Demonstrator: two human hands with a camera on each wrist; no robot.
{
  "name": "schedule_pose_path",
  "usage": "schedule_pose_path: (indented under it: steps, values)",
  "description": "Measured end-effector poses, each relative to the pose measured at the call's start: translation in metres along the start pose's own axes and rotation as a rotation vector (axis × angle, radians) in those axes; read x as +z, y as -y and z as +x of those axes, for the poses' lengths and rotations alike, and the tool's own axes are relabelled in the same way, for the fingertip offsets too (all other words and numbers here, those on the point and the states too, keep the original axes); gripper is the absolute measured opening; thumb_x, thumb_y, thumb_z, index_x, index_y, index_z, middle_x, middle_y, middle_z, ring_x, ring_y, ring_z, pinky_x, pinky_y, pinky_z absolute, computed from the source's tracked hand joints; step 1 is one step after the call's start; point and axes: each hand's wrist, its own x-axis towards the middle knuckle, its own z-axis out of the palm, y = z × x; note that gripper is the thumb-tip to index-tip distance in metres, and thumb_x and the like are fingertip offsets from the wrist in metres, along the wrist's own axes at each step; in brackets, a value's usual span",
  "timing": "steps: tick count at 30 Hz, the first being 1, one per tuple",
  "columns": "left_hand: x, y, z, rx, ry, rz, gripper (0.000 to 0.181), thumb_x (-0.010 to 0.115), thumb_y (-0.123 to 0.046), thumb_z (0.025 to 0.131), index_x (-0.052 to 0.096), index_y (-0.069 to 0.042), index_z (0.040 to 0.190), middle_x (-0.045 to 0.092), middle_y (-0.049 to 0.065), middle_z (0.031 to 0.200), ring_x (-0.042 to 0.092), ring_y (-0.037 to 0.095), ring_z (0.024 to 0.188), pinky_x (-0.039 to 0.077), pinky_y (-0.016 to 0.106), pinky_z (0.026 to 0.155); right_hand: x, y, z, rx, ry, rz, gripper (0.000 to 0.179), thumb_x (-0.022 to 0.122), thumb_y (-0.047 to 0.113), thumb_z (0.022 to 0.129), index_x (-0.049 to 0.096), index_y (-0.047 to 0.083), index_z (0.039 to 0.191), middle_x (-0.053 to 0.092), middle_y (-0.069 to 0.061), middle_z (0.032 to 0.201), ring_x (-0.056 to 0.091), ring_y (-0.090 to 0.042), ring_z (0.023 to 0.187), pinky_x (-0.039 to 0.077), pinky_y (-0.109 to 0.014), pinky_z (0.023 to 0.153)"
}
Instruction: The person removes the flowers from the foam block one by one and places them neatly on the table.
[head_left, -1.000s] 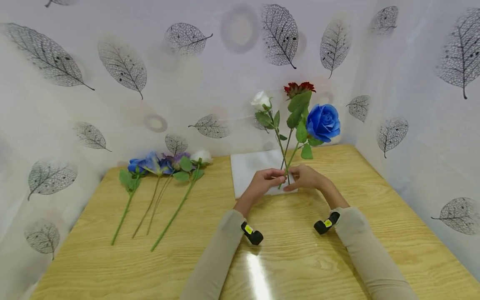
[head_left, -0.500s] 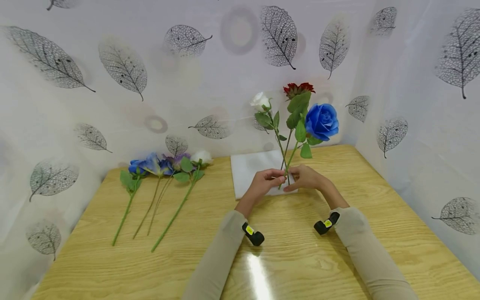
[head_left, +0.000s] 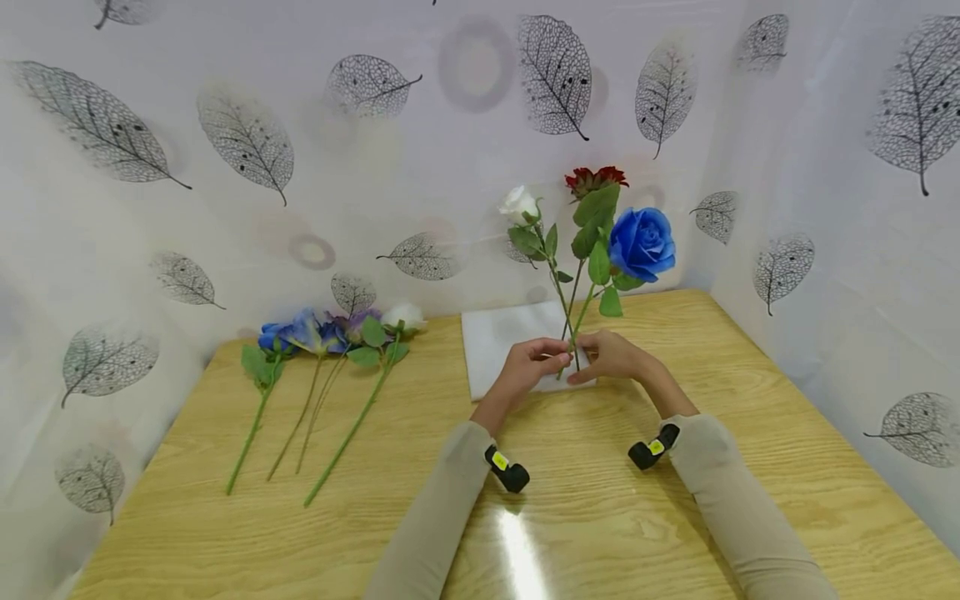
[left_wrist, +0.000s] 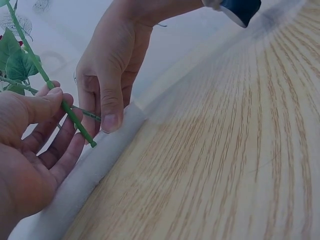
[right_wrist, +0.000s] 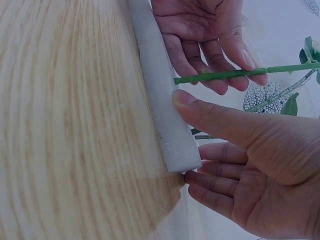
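Observation:
My left hand (head_left: 534, 364) pinches the lower green stem (right_wrist: 220, 75) of a blue rose (head_left: 642, 244) between thumb and fingertips. The stem's cut end shows below the fingers, close over a thick white foam board (left_wrist: 112, 162). My right hand (head_left: 618, 356) holds the foam board at its near right corner, thumb on the near edge and fingers along the side. A white rose (head_left: 521, 206) and a dark red flower (head_left: 595, 182) stand over the board. Their thin stems cross the blue rose's stem and pass down between the hands, their lower ends partly hidden.
On the left of the wooden table (head_left: 420, 467) lie several more flowers: a blue rose (head_left: 275, 337), a blue-violet flower (head_left: 307, 329), a purple flower (head_left: 358, 323) and a white rose (head_left: 405, 316), stems toward the front. A leaf-patterned curtain (head_left: 465, 167) hangs close behind.
Both hands and the foam board stay practically in place. The blue rose's head tips very slightly left; the rest of the view shifts only a little with the head camera.

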Motion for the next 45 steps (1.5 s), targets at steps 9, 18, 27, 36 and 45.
schedule_pose_path:
  steps: [9,18,27,36,45]
  values:
    - [0.0003,-0.0004,-0.0008,0.008,-0.004,-0.006,0.026,0.066,-0.006,0.099,0.070,0.003,0.123,0.071,0.020,0.120,0.066,0.006,0.094,0.060,0.033,0.092,-0.0005,-0.0004,0.0003,0.003,0.005,-0.003,0.034,0.087,0.020,0.081,0.064,0.004,0.101,0.039,-0.002,0.072,0.039,-0.018,0.068,0.031,-0.026,0.061]
    - [0.0022,0.0014,-0.0003,0.024,-0.042,-0.008,0.026,0.068,-0.006,0.097,0.071,0.005,0.121,0.073,0.018,0.115,0.067,0.005,0.089,0.061,0.035,0.091,-0.0001,-0.0002,0.0012,-0.001,0.004,-0.019,0.036,0.088,0.020,0.081,0.067,0.007,0.108,0.038,-0.003,0.074,0.039,-0.018,0.070,0.031,-0.027,0.063]
    - [0.0030,0.0013,-0.0002,0.044,-0.064,-0.012,0.025,0.070,-0.005,0.096,0.071,0.006,0.118,0.074,0.019,0.111,0.067,0.005,0.085,0.061,0.037,0.089,-0.0004,0.0016,0.0017,0.021,0.002,-0.024,0.040,0.088,0.021,0.081,0.066,0.007,0.111,0.035,-0.002,0.073,0.037,-0.018,0.068,0.031,-0.028,0.062]
    - [0.0036,0.0018,0.0003,0.052,-0.067,-0.031,0.026,0.068,-0.004,0.097,0.070,0.007,0.120,0.072,0.022,0.114,0.068,0.005,0.087,0.062,0.033,0.089,0.0006,0.0026,0.0009,0.032,0.000,-0.009,0.045,0.088,0.021,0.081,0.067,0.005,0.117,0.034,-0.002,0.073,0.037,-0.016,0.067,0.030,-0.027,0.061]
    - [0.0037,0.0016,0.0026,0.046,-0.089,-0.065,0.026,0.068,-0.007,0.098,0.070,0.007,0.120,0.072,0.011,0.107,0.068,0.004,0.086,0.062,0.033,0.088,-0.0001,-0.0007,0.0011,0.045,0.001,-0.021,0.085,0.089,0.024,0.080,0.047,-0.003,0.149,0.029,0.001,0.072,0.034,-0.015,0.068,0.031,-0.028,0.063]
